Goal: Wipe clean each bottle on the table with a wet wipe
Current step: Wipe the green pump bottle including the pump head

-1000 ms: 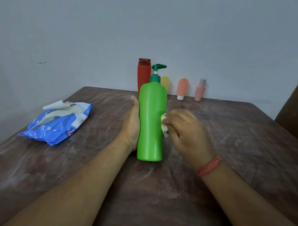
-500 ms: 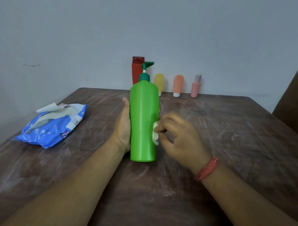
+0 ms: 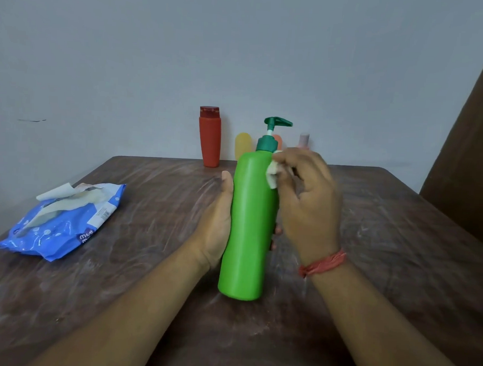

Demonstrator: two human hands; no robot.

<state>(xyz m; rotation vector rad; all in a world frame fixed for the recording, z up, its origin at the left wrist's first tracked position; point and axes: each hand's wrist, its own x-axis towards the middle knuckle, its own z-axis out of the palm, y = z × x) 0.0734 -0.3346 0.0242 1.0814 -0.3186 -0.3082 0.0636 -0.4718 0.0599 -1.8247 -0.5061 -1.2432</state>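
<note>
Left hand (image 3: pixel 215 228) wraps the green pump bottle (image 3: pixel 249 224) at mid-body, fingers curled round behind, probably to steady it. Bottle tilts between both hands, base on table (image 3: pixel 398 245). Right hand (image 3: pixel 308 202) pinches a bunched wet wipe (image 3: pixel 272 174) against the shoulder just under the pump collar, likely scrubbing there.

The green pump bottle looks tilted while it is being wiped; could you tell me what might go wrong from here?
1. The green pump bottle leans, steadied only by the left hand; it could slip or topple.
2. The right hand rubs the wet wipe right below the pump head; a bump might dispense liquid.
</note>
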